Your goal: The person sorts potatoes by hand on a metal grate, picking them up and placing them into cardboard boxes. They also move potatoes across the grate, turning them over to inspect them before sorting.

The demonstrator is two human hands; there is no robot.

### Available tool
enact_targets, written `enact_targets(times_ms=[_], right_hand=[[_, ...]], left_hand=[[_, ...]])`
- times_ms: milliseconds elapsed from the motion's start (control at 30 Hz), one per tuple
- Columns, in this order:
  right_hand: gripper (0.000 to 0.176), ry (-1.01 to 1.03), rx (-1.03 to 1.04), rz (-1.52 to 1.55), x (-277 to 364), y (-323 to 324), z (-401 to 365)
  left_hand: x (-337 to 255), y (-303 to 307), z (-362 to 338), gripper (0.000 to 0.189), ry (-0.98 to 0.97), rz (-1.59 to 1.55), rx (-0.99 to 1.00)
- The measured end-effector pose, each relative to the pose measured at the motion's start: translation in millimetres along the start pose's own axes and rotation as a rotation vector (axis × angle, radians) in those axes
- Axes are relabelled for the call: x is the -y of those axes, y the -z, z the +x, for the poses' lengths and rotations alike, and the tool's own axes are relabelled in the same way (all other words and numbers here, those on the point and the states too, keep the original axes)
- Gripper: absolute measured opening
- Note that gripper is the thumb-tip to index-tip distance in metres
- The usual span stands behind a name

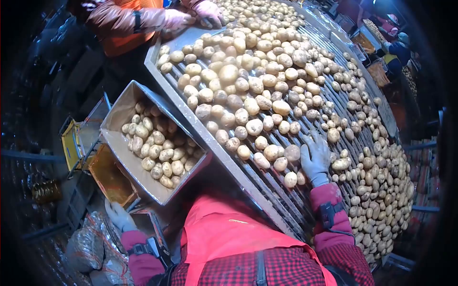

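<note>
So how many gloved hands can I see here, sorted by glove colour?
Pale grey gloves: 2, the left hand and right hand
Pink gloves: 2, a co-worker's hands
Total: 4

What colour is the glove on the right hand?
The right hand wears a light grey glove; head view.

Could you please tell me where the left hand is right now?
Head view, lower left: the left hand sits just below the box of potatoes, left of the conveyor.

Potato box (116, 125) left of roller table (279, 189)
</note>
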State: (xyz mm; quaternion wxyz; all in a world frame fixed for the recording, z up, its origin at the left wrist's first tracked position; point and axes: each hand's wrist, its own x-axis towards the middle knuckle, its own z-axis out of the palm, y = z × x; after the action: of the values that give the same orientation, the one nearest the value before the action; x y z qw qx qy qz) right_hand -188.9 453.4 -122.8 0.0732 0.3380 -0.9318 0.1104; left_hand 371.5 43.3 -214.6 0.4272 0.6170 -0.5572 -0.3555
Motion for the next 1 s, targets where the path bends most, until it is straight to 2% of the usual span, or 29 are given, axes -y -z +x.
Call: enact_targets(times_ms=[33,100,133,233,300,333,367,433,467,500,567,600,633,700,733,767,800,833,900,933,967,1000], right_hand=[[0.037,0.009,-0.005,-0.008,5.8,4.9,-3.4],[0.035,0.031,-0.027,-0.005,12.7,11.2,-12.0],[0.035,0.045,-0.046,0.007,14.5,13.6,-16.7],[0.037,0.067,-0.094,0.027,33.2,31.9,-27.0],[0.039,-0.072,0.017,0.063,34.9,33.8,-49.1],[0.041,-0.134,0.114,0.029,43.7,43.4,-54.6],[0.043,-0.140,0.020,-0.024,48.9,39.8,-70.1],[0.046,-0.216,-0.058,-0.004,51.5,33.7,-95.9],[0.049,-0.279,-0.053,0.081,54.1,36.2,-104.8],[0.049,-0.333,-0.103,0.100,51.0,31.1,-113.8],[0.049,-0.471,-0.227,0.119,41.8,21.6,-136.2],[0.049,-0.541,-0.333,-0.031,44.7,26.9,-134.6],[0.050,-0.618,-0.443,0.027,31.0,20.6,-140.8],[0.051,-0.693,-0.433,0.003,26.4,18.6,-140.0],[0.051,-0.631,-0.333,-0.149,36.1,22.2,-134.7],[0.052,-0.556,-0.393,-0.221,38.6,10.0,-128.8],[0.052,-0.560,-0.311,-0.069,45.6,6.6,-121.3],[0.052,-0.557,-0.230,0.087,52.5,1.8,-111.6],[0.052,-0.411,-0.162,0.201,78.3,4.7,-81.9],[0.056,-0.301,-0.182,0.140,83.6,-4.4,-73.5],[0.055,-0.314,-0.206,0.124,88.1,-15.5,-66.2],[0.057,-0.331,-0.186,0.165,100.6,-14.2,-53.9]], left_hand=[[-29.7,-25.7,4.8,0.046,-0.021,0.042,0.060],[-71.3,-87.4,16.6,0.045,-0.435,0.191,0.123],[-88.4,-116.3,13.9,0.045,-0.499,0.186,0.191],[-175.6,-204.8,-26.6,0.048,-0.752,0.050,0.589],[-230.9,-251.4,-57.7,0.048,-1.123,0.004,0.879],[-251.3,-271.1,-77.0,0.051,-1.263,0.031,0.937],[-265.8,-289.2,-90.8,0.054,-1.401,0.058,0.990],[-279.5,-324.6,-97.7,0.055,-1.404,0.088,0.971],[-284.3,-339.8,-93.2,0.057,-1.280,0.206,0.985],[-285.0,-356.5,-82.7,0.061,-1.332,0.332,0.890],[-285.4,-379.6,-73.7,0.066,-1.441,0.325,0.926],[-292.9,-380.1,-80.7,0.068,-1.616,0.179,0.919],[-304.0,-375.0,-92.4,0.071,-1.688,0.157,1.092],[-305.6,-375.8,-129.1,0.073,-1.802,0.116,1.412],[-302.1,-378.0,-149.0,0.075,-1.884,0.040,1.530],[-298.1,-379.2,-168.5,0.077,-1.958,-0.035,1.640],[-298.4,-375.6,-182.6,0.075,-2.077,0.012,1.705],[-289.8,-370.9,-193.9,0.076,-1.996,-0.078,1.785],[-266.6,-381.3,-203.4,0.073,-2.137,-0.116,1.515],[-276.8,-384.4,-195.5,0.071,-2.066,-0.082,1.604],[-288.0,-389.0,-183.8,0.068,-1.990,-0.041,1.691],[-293.4,-391.7,-177.1,0.063,-1.843,-0.052,1.684]])
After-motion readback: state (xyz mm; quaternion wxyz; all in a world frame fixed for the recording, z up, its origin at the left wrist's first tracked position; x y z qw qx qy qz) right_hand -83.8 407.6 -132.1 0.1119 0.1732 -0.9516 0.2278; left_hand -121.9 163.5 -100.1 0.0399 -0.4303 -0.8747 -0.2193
